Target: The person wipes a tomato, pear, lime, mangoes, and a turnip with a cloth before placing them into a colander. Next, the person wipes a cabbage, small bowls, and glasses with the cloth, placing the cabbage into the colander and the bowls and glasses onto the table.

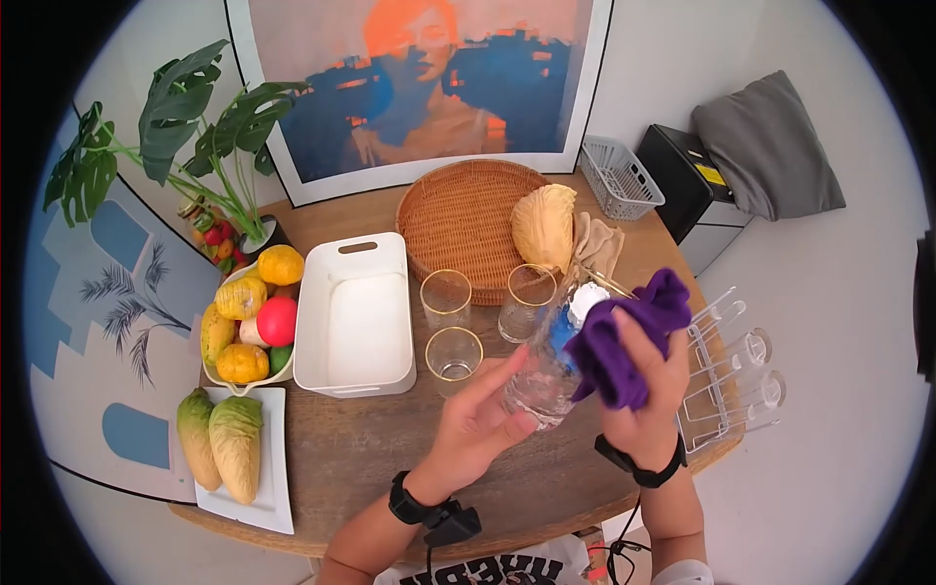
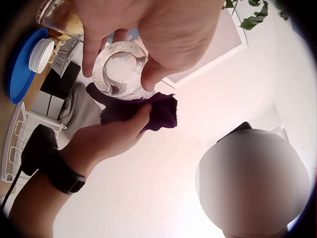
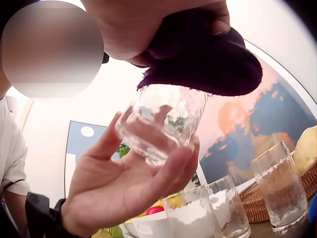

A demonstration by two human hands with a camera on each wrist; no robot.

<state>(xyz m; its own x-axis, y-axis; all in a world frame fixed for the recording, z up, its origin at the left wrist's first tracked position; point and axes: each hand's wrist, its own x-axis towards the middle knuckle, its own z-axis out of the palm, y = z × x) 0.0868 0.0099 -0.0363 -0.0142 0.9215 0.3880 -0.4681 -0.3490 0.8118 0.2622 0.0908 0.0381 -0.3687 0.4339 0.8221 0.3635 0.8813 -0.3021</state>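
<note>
My left hand (image 1: 480, 414) grips a clear textured drinking glass (image 3: 161, 124) round its lower part, holding it tilted above the table. A purple cloth (image 1: 624, 346) is bunched in my right hand (image 1: 648, 385), pressed over the upper end of the glass. In the left wrist view the round base of the glass (image 2: 120, 69) faces the camera, with the cloth (image 2: 143, 111) just behind it. The rim is hidden by the cloth. Three gold-rimmed glasses, one nearest my left hand (image 1: 454, 359), stand upright on the table beyond.
A white bin (image 1: 353, 384) stands left of the glasses, beside a fruit bowl (image 1: 216, 375) and a white plate (image 1: 278, 468) with two cabbages. Behind lies a round wicker tray (image 1: 439, 210). At the right edge a wire rack (image 1: 717, 390) holds two glasses.
</note>
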